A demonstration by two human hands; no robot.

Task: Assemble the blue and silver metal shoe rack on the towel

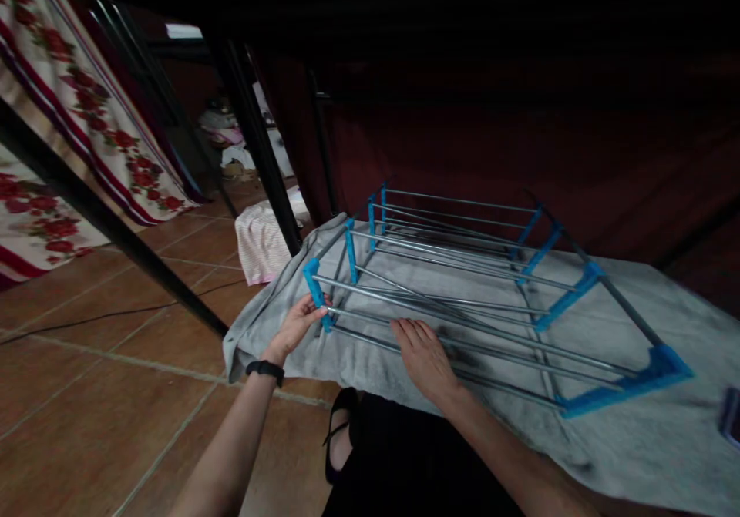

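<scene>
The left hand [299, 323] pinched the drying rack's [462, 321] blue bracket [314, 280] at nine o'clock; the right hand [426, 359] lay over metal rods [367, 319], fingers together, grip unclear.

The left hand [299, 323] is pinching between thumb and fingers, its forearm [234, 428] slanting away below. To its right, the right hand [425, 357] is keeping its fingers together, back upward, thumb hidden.
</scene>
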